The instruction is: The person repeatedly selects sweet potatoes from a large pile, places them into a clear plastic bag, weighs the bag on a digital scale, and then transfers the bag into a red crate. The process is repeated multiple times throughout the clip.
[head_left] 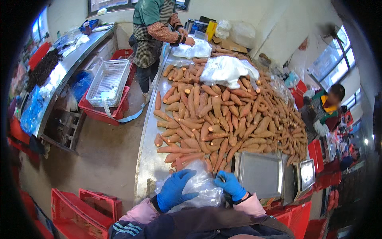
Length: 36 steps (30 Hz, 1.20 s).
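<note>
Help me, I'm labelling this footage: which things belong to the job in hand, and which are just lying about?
Likely in the job:
clear plastic
long brown tubers
metal tray beside them

Apparently just lying about:
white crate
red crate beneath it
pale strap

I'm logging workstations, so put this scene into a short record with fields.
left hand: blue glove, thumb and fingers spread, over clear plastic
right hand: blue glove, fingers bent, at the right of the plastic; grip unclear
nearest thing: clear plastic
pile: sweet potatoes, beyond the hands
on the pile: white bag
surface: metal table
right of the hands: metal tray
far end: co-worker in a checked apron
lower left: red crates
</note>
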{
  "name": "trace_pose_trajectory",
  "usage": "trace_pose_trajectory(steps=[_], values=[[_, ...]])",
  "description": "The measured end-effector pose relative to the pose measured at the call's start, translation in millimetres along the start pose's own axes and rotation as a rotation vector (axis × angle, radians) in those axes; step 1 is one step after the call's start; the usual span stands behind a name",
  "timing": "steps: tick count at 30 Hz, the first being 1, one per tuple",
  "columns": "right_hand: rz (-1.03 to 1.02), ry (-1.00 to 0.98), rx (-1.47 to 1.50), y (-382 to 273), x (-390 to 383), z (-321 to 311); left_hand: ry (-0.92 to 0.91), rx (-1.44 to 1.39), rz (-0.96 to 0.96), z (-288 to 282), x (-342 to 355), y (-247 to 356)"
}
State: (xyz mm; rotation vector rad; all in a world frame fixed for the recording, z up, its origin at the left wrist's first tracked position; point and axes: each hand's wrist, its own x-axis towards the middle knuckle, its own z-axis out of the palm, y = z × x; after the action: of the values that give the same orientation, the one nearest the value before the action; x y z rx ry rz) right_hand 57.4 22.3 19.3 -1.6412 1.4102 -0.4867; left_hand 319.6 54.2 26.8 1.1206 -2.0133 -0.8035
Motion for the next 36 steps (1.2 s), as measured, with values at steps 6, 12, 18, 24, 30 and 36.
trace_pose_trajectory(steps=[6,12,18,24,30,36], values=[[-0.051,-0.078,0.150,-18.5,7.8,12.5,-0.256,0.072,0.025,17.2,21.9,-10.0],[-0.116,-0.096,-0.009,-23.5,9.2,5.6,-0.208,-0.249,-0.066,35.8,3.8,-47.4],[-0.094,-0.115,0.117,-31.5,17.0,-1.1,-0.418,-0.827,-0.438,8.7,4.7,-45.7],[0.256,-0.037,0.492,-8.7,27.8,-91.6,-0.104,-0.983,-0.749,-10.8,19.0,-34.2],[0.103,0.755,-0.002,77.4,105.9,-219.8,-0.113,-1.048,-0.722,-5.4,30.0,-24.9],[0.406,0.854,-0.134,126.3,181.1,-244.6,-0.108,-1.073,-0.795,12.9,43.8,-6.0]])
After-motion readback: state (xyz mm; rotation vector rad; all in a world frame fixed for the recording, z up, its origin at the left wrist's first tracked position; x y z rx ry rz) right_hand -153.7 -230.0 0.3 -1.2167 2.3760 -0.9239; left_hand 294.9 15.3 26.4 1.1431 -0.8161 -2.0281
